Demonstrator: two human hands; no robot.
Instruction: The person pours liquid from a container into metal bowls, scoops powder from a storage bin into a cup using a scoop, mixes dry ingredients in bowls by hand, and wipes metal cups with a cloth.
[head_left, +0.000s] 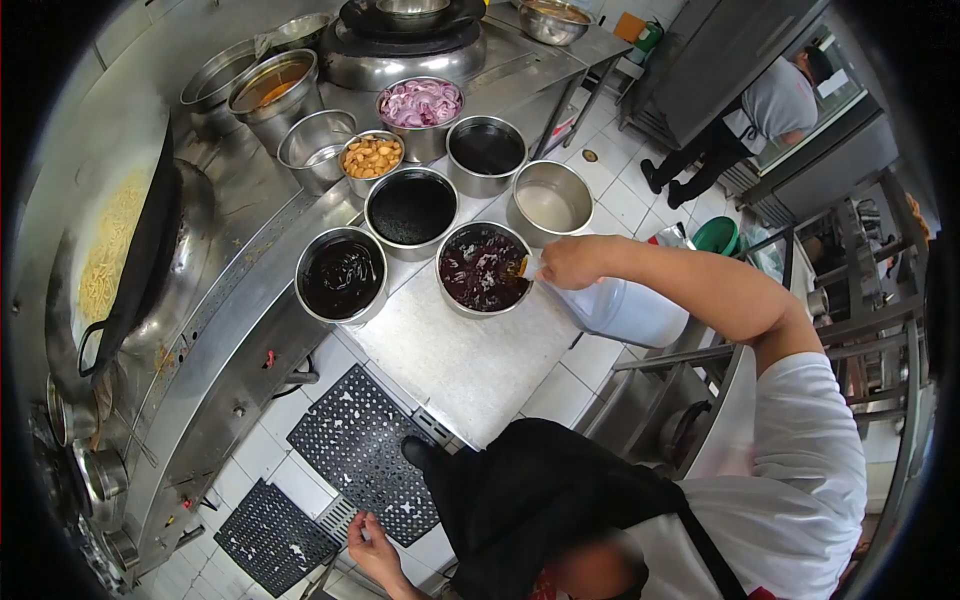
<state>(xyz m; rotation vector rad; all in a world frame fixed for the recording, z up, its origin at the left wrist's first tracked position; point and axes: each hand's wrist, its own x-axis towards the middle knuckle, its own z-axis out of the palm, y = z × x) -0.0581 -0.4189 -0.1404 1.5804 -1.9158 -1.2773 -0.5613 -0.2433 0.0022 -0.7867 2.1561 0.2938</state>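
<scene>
My right hand [575,262] is closed on the neck end of a translucent white plastic jug [640,312], which lies slanted toward a steel pot of dark, glossy liquid [485,268]. A small amber patch shows at the pot's right rim, by my fingers; whether it is liquid cannot be made out. Beside this pot stand a pot of thick dark sauce [343,275], a pot of black liquid [411,206] and a bare-bottomed steel pot [552,198]. My left hand [372,547] hangs low at the left, fingers loosely curled and apart, holding nothing visible.
A wok of noodles [112,245] sits at the left. Bowls of sliced onions [421,103] and golden pieces [371,157] stand behind the pots, near another dark-liquid pot [486,148]. Black mats [365,450] cover some floor. Another person [770,110] stands at the back right.
</scene>
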